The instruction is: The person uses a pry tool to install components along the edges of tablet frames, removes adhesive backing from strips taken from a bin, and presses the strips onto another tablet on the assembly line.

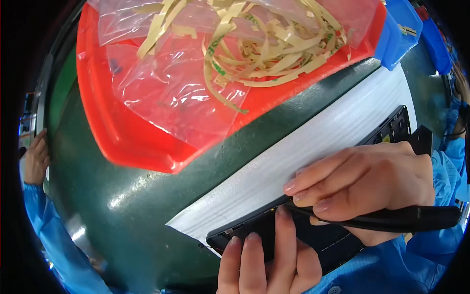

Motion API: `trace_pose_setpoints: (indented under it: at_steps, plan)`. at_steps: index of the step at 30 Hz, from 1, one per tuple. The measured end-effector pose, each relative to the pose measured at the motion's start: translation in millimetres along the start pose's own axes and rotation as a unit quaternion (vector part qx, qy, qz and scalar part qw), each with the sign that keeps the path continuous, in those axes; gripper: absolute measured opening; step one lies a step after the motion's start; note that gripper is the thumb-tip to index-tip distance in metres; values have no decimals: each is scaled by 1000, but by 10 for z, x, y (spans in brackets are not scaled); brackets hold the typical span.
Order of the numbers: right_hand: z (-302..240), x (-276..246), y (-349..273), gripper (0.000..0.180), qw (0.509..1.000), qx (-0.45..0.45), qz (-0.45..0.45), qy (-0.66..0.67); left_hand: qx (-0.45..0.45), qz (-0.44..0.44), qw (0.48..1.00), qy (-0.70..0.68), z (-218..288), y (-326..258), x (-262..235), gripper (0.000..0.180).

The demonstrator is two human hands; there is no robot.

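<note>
A black phone housing (264,226) lies at the near edge of a white sheet (245,174). My left hand (269,264) holds it from the near side, its fingertips pressed on the dark surface and one reaching the far edge. My right hand (372,188) grips a black pen-shaped tool (391,219) with a thick handle. The tool's tip meets the housing's far edge beside my left fingertip; what it touches there is too small to make out. Partly behind my right hand lies another black phone part (391,128).
A red bin (127,152) with clear plastic bags (176,93) and tan paper strips (274,59) stands beyond the sheet. Blue bins (399,36) sit at the far right. Other people's hands show at the left (36,159) and right edges. The tabletop (122,215) is green.
</note>
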State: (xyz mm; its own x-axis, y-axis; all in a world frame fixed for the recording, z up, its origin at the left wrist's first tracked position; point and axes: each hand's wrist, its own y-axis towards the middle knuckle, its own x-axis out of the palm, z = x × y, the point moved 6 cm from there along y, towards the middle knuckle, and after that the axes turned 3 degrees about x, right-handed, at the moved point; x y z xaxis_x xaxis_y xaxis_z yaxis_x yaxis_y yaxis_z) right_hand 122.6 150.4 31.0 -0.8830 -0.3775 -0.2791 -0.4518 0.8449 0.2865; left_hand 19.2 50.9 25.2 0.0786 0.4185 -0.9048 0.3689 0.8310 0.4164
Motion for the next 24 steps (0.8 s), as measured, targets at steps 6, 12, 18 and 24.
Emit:
trace_pose_setpoints:
  at_steps: [6, 12, 18, 24]
  plan:
    - [22, -19, 65, 18, 994, 62, -64, -64, 44, 29, 997, 53, 94, -58, 63, 10]
    - [46, -31, 17, 19, 989, 94, -87, -73, -2, -2, 999, 42, 218, -76, 130, 22]
    - [99, 166, -270, 19, 998, 13, -32, 60, 50, 71, 996, 11, 180, -400, 145, 9]
    - [-80, 555, -582, 21, 995, 0, -95, -20, -46, 46, 998, -28, 222, -954, -47, 17]
